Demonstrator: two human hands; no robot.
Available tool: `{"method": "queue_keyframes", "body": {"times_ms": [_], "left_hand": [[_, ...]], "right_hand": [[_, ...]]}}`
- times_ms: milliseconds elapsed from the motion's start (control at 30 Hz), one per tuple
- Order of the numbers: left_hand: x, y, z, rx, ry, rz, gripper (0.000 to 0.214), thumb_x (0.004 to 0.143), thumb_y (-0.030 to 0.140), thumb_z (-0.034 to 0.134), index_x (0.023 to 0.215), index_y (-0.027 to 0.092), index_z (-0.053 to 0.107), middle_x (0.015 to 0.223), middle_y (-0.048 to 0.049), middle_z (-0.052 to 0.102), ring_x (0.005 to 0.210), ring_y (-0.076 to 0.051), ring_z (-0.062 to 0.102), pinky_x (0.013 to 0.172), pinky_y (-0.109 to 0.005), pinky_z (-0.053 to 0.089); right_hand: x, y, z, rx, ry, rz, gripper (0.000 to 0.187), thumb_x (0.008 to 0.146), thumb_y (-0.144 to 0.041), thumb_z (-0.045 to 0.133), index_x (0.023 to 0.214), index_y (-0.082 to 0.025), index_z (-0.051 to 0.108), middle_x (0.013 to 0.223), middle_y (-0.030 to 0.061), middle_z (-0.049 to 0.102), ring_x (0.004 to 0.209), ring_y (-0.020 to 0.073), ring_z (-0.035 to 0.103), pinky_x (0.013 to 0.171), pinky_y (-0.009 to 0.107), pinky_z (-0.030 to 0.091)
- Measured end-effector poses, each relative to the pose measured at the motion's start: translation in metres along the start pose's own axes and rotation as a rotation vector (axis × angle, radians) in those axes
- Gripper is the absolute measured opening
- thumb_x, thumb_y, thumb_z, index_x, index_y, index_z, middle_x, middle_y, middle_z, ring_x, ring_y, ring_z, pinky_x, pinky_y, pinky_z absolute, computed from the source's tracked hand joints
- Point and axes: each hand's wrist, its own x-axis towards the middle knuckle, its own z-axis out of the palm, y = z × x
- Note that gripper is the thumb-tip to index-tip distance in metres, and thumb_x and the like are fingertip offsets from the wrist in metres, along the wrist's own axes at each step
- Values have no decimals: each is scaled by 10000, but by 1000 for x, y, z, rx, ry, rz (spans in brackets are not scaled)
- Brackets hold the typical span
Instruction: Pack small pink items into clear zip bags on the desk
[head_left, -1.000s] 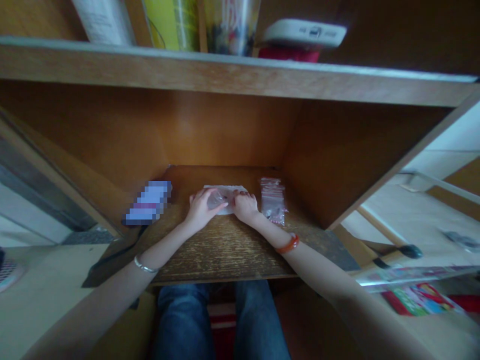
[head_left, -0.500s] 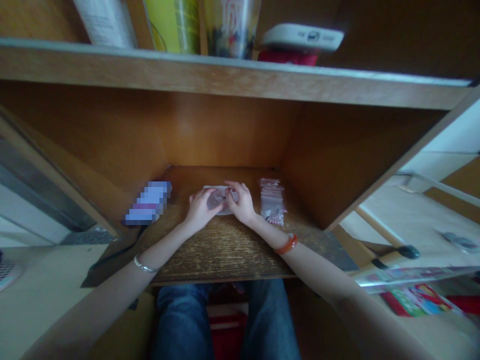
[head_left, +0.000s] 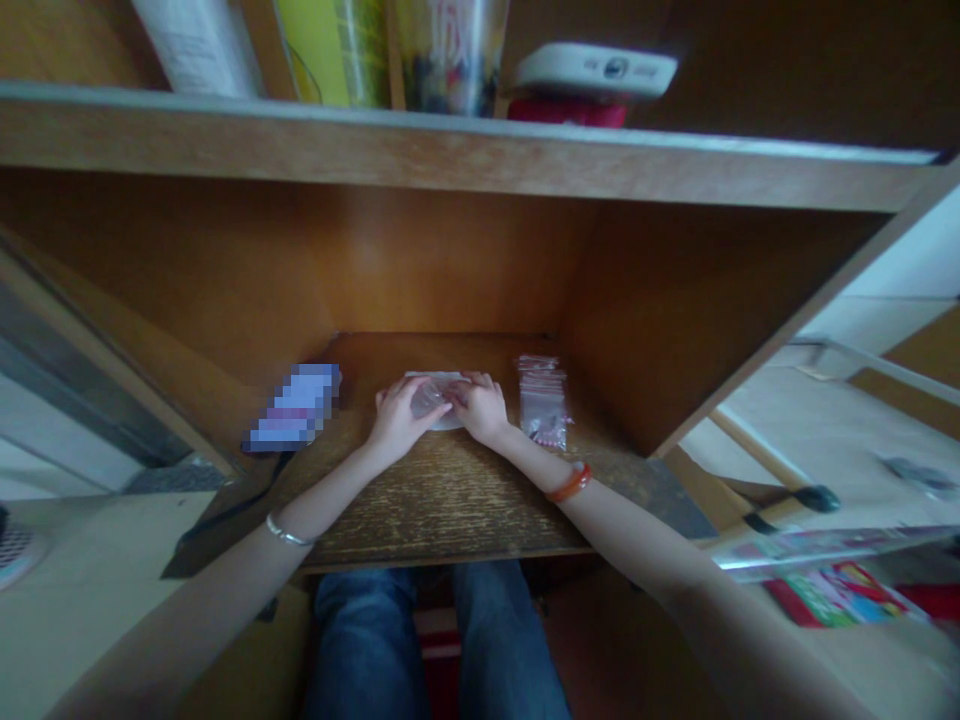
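My left hand, a silver bangle on its wrist, is closed on the left side of a small clear plastic bag. My right hand, with an orange-red bangle, pinches the bag's right side, its thumb close to my left thumb. Beneath the bag a whitish sheet or stack lies on the dark worn desktop; my hands partly cover it. Right of my right hand lies an overlapping row of small clear bags, with tiny pinkish contents at the near end.
A blurred-out phone-like screen leans at the left, a dark cable running from it. Wooden side walls enclose the desktop, and a shelf crosses above with a yellow container, a clear jar and a white box.
The fingers of my right hand have curled down closer onto the bag. My right knee has shifted left under the desk. The left hand stays nearly in place.
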Motion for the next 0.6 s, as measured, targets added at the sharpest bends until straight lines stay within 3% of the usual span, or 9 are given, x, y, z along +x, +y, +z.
{"method": "queue_keyframes", "body": {"times_ms": [167,367,600], "left_hand": [[0,1,-1,3,-2,-9,355,770,367,707,1056,220,558,1101,-61,663,1051,-249,603,908,-398,396],[0,-1,1,-2,3,-19,352,774,378,698,1061,225,561,1100,-57,659,1049,-250,599,896,-395,395],[2,-2,0,47,12,-28,380,776,366,696,1102,233,556,1132,-76,650,1067,-262,581,927,-405,372]], "right_hand": [[0,1,-1,-41,-95,34,209,882,-343,566,983,-280,737,1276,31,601,1206,248,474,988,398,364],[4,3,1,23,-66,84,175,842,-373,626,922,-279,750,1225,39,635,1163,260,506,952,427,385],[7,5,11,67,-18,19,134,844,-299,630,905,-281,748,1181,20,660,1138,261,515,946,444,366]]}}
